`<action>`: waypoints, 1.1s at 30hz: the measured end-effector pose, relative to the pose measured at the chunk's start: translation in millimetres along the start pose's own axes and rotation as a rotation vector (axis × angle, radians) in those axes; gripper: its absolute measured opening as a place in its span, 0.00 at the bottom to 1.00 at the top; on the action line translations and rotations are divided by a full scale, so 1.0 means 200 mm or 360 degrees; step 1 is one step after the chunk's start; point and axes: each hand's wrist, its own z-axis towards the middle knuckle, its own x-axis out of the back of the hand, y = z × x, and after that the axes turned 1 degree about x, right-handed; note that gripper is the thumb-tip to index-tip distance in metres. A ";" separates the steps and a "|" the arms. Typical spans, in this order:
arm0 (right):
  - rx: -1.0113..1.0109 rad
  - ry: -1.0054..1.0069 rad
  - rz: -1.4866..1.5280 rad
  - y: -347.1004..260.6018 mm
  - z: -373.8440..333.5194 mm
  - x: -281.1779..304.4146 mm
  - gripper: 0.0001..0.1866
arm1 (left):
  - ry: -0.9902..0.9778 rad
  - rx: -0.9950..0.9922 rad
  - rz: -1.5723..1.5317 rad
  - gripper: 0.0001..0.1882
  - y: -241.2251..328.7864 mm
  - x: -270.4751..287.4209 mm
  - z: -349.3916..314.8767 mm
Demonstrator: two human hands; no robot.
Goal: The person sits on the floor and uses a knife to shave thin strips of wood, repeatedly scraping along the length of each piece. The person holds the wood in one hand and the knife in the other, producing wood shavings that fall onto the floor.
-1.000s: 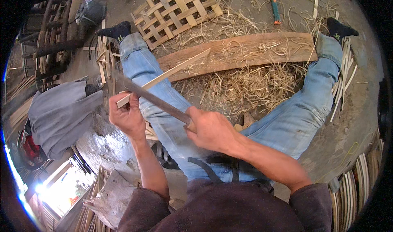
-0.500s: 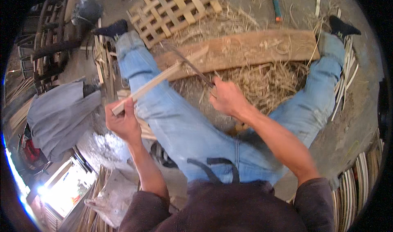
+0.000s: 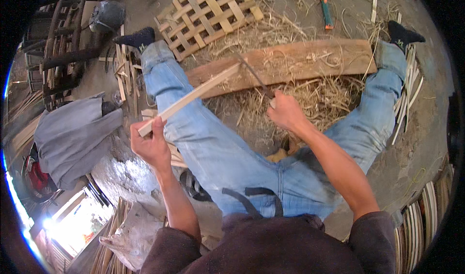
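Observation:
My left hand is closed round the near end of a pale wooden strip, which slants up and to the right over my left leg. In my right hand is a knife with a long, narrow dark blade; its handle is mostly hidden by my fingers. The blade points up and left, close to the strip's far end; whether it touches the wood I cannot tell. Beneath that end lies a broad brown plank, set crosswise between my lower legs and strewn with thin shavings.
Curly shavings heap around the plank. A woven slat panel lies beyond it, and a tool with an orange-and-green handle is at the far right. Grey cloth lies left; bundled strips are at the right.
The knife and my right hand have moved right, from across the strip toward its far end. My left hand has shifted slightly right and down with the strip.

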 end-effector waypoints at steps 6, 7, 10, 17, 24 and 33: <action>-0.0035 0.0044 -0.0048 0.04 -0.02 -0.06 0.15 | 0.0008 0.0376 0.0024 0.12 -0.03 0.04 0.00; -0.0047 -0.0005 -0.0013 0.00 -0.04 -0.07 0.15 | 0.0039 0.0368 0.0056 0.12 -0.02 0.04 -0.02; -0.0041 -0.0008 -0.0091 0.00 -0.07 -0.17 0.15 | 0.0002 0.0380 0.0195 0.16 -0.01 0.07 -0.05; -0.0051 0.0023 0.0061 -0.06 -0.08 -0.15 0.15 | -0.0320 0.0034 0.0024 0.15 0.04 0.10 -0.08; 0.0135 -0.0031 0.0102 -0.18 -0.16 -0.21 0.16 | -0.0060 0.0130 0.0421 0.24 0.06 0.08 -0.06; 0.0301 -0.0013 -0.0132 0.01 -0.07 -0.17 0.16 | 0.0011 0.0255 0.0456 0.25 0.03 0.08 -0.10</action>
